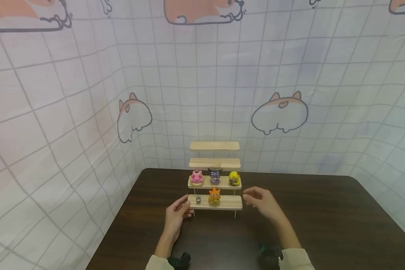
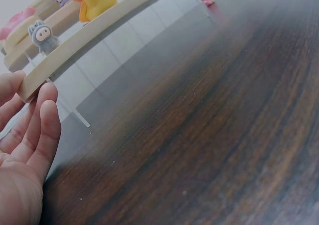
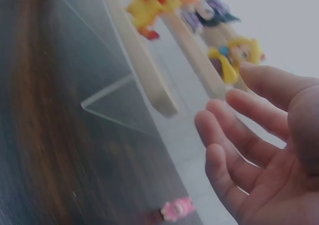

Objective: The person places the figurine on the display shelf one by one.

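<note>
A tiered wooden display shelf [image 1: 229, 203] stands on the table. My left hand [image 1: 175, 216] pinches the left end of its lowest board, thumb above and fingers below in the left wrist view. Beside the board's right end, my right hand [image 1: 264, 203] hovers apart with loosely bent fingers, holding nothing. On that board sit a small grey figurine [image 2: 43, 37] and an orange-and-yellow figurine [image 1: 214, 196]. One tier up are a pink figurine [image 1: 197, 177], a purple-and-black figurine [image 1: 215, 176] and a yellow figurine [image 1: 234, 179].
Two upper boards [image 1: 214, 146] of the shelf carry no figurines. A small pink figurine [image 3: 178, 208] lies on the dark wooden table [image 1: 324, 217], off to the shelf's right. Patterned cloth [image 1: 219, 75] hangs behind and at both sides.
</note>
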### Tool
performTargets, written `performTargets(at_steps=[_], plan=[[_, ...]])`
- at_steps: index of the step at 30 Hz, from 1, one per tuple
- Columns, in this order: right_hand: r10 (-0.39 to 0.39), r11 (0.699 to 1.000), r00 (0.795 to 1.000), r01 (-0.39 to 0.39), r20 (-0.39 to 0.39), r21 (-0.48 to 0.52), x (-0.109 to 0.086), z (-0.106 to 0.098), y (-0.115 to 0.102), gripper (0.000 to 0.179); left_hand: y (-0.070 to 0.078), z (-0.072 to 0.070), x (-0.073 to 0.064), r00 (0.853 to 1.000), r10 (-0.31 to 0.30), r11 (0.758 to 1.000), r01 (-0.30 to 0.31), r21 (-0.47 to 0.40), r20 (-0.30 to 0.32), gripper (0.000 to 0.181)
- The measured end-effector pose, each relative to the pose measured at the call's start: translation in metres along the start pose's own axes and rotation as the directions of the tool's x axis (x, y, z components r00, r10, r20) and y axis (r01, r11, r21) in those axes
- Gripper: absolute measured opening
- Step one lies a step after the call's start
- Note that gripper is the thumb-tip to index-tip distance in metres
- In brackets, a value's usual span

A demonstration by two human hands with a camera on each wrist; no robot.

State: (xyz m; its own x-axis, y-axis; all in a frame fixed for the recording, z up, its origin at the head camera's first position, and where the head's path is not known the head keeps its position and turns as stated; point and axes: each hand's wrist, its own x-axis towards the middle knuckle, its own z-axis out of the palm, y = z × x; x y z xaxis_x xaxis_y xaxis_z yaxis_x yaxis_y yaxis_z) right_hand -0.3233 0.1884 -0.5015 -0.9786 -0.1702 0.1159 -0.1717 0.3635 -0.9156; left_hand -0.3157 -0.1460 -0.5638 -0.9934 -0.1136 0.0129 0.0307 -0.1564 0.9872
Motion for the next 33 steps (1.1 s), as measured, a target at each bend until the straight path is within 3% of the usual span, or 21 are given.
performTargets(at_steps=[5,13,25,33], plan=[[0.055,0.998,0.99,-0.049,-0.128,0.045,-0.001,-0.016,0.008,0.041,0.0,-0.001,0.0,1.0,0.001,1.0,-0.001,0.0,0.002,0.046],[0.1,0.993,0.952,-0.078,-0.29,0.085,-0.004,-0.03,0.024,0.042,-0.001,-0.002,0.001,1.0,0.006,1.0,-0.006,0.008,0.002,0.047],[0.205,0.979,0.938,-0.194,-0.278,0.065,-0.005,-0.031,0.043,0.047,0.003,0.0,0.0,1.0,-0.019,1.0,0.019,0.008,0.006,0.046],[0.219,0.976,0.953,-0.216,-0.207,0.04,-0.004,-0.024,0.05,0.047,0.002,-0.001,0.0,1.0,-0.014,1.0,0.014,0.0,0.003,0.045]])
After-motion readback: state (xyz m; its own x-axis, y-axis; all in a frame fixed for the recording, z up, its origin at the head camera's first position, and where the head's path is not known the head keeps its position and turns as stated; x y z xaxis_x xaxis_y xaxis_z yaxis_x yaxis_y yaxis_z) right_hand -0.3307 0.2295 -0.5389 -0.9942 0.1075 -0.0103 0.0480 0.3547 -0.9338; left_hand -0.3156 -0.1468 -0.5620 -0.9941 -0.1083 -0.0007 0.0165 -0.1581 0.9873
